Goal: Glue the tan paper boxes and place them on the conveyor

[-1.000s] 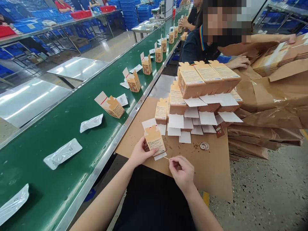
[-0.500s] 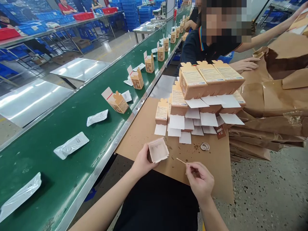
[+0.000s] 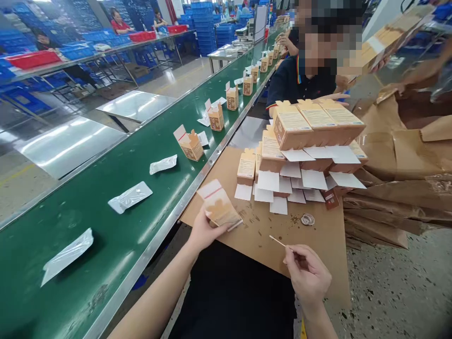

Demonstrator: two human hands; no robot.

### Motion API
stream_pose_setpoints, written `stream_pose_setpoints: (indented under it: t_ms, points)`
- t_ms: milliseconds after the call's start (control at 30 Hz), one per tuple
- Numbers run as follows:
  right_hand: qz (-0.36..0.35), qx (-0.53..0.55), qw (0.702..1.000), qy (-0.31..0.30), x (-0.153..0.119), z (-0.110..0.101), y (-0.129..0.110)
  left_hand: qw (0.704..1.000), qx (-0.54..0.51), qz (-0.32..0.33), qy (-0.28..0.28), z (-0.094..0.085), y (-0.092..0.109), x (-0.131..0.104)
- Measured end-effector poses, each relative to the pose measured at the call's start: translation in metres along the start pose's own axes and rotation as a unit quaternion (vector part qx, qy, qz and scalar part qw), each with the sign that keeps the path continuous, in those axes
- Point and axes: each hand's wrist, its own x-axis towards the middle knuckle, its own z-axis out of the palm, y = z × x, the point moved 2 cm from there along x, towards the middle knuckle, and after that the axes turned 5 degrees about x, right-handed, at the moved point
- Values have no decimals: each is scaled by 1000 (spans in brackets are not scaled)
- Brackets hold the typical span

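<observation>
My left hand [image 3: 204, 234] grips a small open carton [image 3: 223, 210] from its left side, tilted above the near edge of a cardboard sheet [image 3: 254, 230]. The carton's flap with a red strip stands up at the far end. Pinched in the fingers of my right hand [image 3: 310, 273] is a cotton swab [image 3: 277, 240], its white tip pointing left towards the carton but apart from it. A small clear round dish [image 3: 307, 219] rests on the cardboard beside dark stains. Behind it, cartons [image 3: 319, 125] lie stacked with white flaps sticking out towards me.
A green conveyor belt [image 3: 120, 245] runs along the left, carrying white sachets [image 3: 130, 197] and several upright cartons [image 3: 190, 145]. Across the stack, a co-worker [image 3: 303, 84] handles a bundle of flat cardboard [image 3: 391, 40]. Large brown paper bags [image 3: 395, 160] stand at the right.
The carton in my left hand has turned, so its printed side and flap now show instead of its pale open inside. Sachets and cartons on the belt have shifted up and right in view.
</observation>
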Motion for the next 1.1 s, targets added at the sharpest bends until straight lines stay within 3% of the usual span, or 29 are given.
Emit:
stream_pose_setpoints:
  t_ms: [200, 300, 367, 667, 933, 1100]
  points:
    - [9, -14, 1000, 22, -2, -10, 7, 970, -54, -32, 236, -117, -8, 24]
    - [19, -24, 999, 24, -5, -10, 16, 955, -44, -71, 285, -152, -14, 34]
    - [23, -26, 999, 20, -5, -9, 19, 951, -14, -90, 297, -159, -19, 38]
    - [54, -38, 997, 27, -1, -8, 17, 952, 111, -72, 278, -151, -44, 40]
    - [17, -29, 999, -11, 5, -4, 17, 932, 190, -91, 297, -175, -39, 68]
    - [16, -28, 999, 9, 6, -4, 18, 928, 201, -76, 305, -173, -45, 89]
